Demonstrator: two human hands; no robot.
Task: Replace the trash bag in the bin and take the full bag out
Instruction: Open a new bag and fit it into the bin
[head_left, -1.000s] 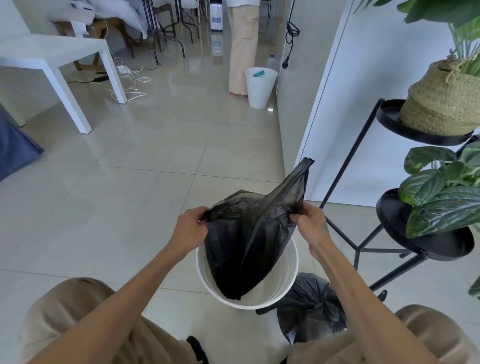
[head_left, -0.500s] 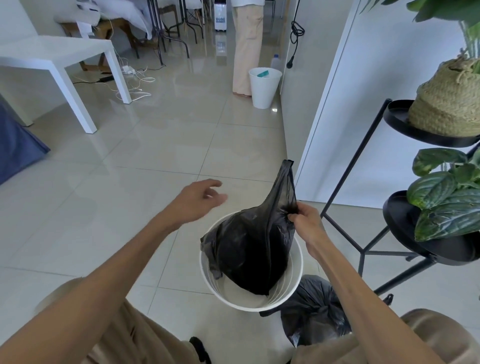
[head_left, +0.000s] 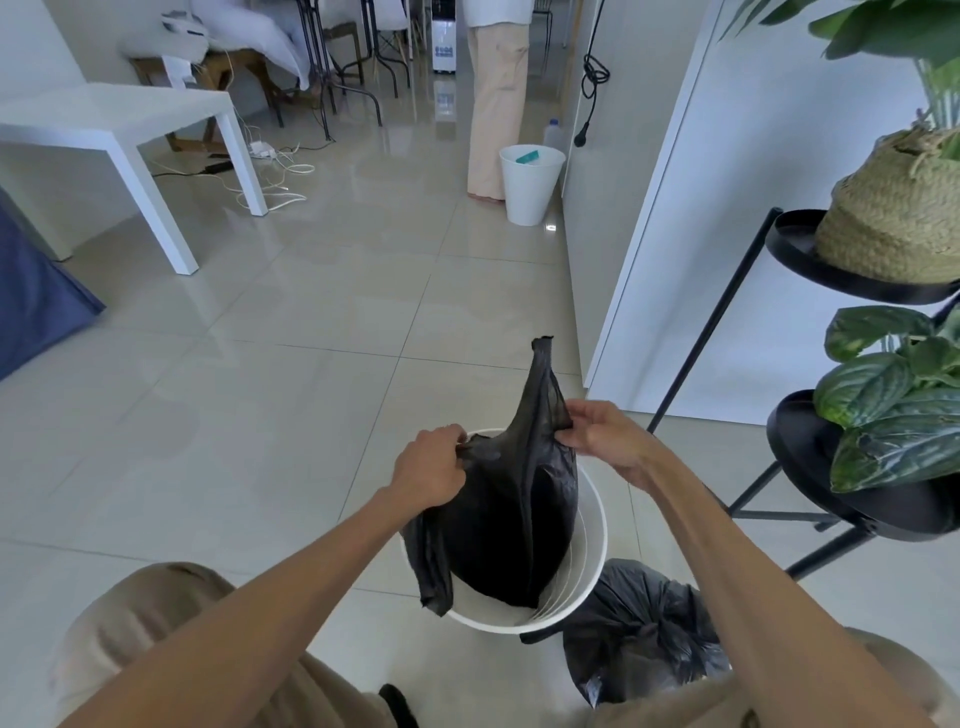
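A white round bin (head_left: 589, 551) stands on the tiled floor just in front of my knees. A fresh black trash bag (head_left: 511, 525) hangs into it, its lower part inside the bin and one flap draped over the left rim. My left hand (head_left: 428, 470) pinches the bag's top edge on the left. My right hand (head_left: 605, 439) grips the bag on the right, beside a handle strip that sticks straight up. The full black bag (head_left: 641, 631), tied shut, sits on the floor to the right of the bin, touching it.
A black metal plant stand (head_left: 810, 452) with leafy pots and a woven basket stands close on the right. Beyond it is a white wall panel (head_left: 691, 218). A white table (head_left: 119, 117) stands far left, and a second white bin (head_left: 530, 184) beside a standing person farther back.
My left hand let go of the bag, swung out open, and has come back to grip the bag's left edge. The bag has sunk deeper into the bin.
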